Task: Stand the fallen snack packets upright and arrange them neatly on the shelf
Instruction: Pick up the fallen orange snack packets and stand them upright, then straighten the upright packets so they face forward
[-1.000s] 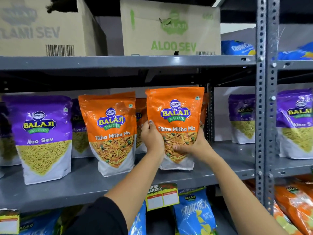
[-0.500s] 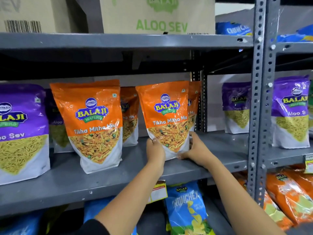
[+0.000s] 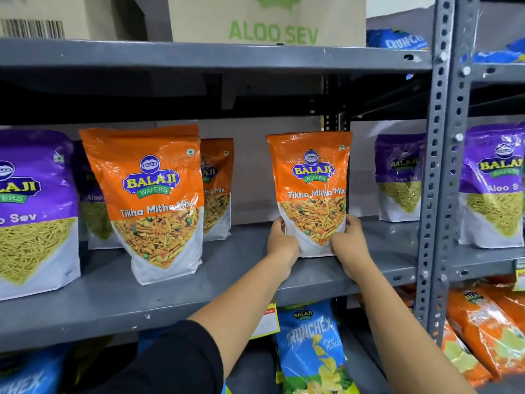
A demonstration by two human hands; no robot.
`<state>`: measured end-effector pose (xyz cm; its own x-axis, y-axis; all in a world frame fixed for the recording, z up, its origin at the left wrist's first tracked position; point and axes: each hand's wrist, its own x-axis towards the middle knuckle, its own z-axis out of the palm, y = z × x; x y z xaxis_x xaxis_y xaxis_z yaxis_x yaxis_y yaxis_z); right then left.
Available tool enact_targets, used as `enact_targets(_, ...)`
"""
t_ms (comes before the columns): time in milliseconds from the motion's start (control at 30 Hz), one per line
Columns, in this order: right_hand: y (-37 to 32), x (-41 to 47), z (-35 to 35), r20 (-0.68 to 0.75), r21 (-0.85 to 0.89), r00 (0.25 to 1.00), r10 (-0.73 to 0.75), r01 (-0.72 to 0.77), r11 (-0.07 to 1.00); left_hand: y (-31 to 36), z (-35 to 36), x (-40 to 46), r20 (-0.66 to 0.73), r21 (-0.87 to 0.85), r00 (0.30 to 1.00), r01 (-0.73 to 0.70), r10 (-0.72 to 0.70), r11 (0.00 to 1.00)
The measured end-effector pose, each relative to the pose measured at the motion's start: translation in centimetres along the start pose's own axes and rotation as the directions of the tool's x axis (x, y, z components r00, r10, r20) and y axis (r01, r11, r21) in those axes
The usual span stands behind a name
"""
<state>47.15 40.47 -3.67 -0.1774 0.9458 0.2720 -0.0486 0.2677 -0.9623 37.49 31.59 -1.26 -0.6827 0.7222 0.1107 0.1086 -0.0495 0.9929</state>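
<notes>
You are holding the orange Tikha Mitha Mix packet [image 3: 312, 191] with both hands. Your left hand [image 3: 281, 242] and your right hand [image 3: 347, 242] are curling around its bottom corners, one on each side. The packet is standing up on the grey shelf [image 3: 233, 280], at the right end, well apart from the other orange packet [image 3: 150, 200]. If you are letting go too fast, it could be tipping over, because the soft bottom may not be sitting flat. It could also be sliding off the front edge.
</notes>
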Motion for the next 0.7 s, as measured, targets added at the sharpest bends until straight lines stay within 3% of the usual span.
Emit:
enact_targets(233, -0.4, -0.8, -0.3, -0.058, 0.025, 0.998, -0.019, 0.021, 0.999, -0.1, -1.0, 0.4, 0.087, 0.024, 0.996, 0.009, -0.012, 1.000)
enact_targets(333, -0.9, -2.3, -0.7, -0.208, 0.056, 0.964, -0.168, 0.183, 0.981, -0.3, -5.0, -1.7, 0.032, 0.051, 0.962, -0.274, 0.273, 0.960)
enact_targets(433, -2.0, -5.1, 0.7, -0.351, 0.059, 0.864, -0.360, 0.405, 0.913, -1.2, -11.8, -4.4, -0.243, 0.046, 0.765, -0.605, 0.596, 0.795)
enact_targets(500, -3.2, -7.1, 3.8, -0.245, 0.188, 0.884, -0.399, 0.447, 0.874, -1.7, -16.3, -5.1, -0.451, 0.016, 0.648, -0.681, 0.613, 0.732)
enact_targets(533, -4.0, -8.2, 5.8, -0.122, 0.243, 0.909, -0.399, 0.417, 0.876, -2.0, -18.3, -4.8, -0.526, -0.044, 0.644, -0.673, 0.556, 0.738)
enact_targets(600, -5.2, -10.3, 10.5, 0.201, 0.267, 0.932, -0.300, 0.243, 0.933, -2.5, -21.4, -3.8, -0.581, -0.179, 0.720, -0.568, 0.380, 0.803)
enact_targets(700, -5.4, -11.5, 16.5, 0.520, 0.126, 0.853, -0.034, -0.037, 0.991, -2.9, -23.6, -2.3, -0.490, -0.287, 0.853, -0.355, 0.183, 0.890)
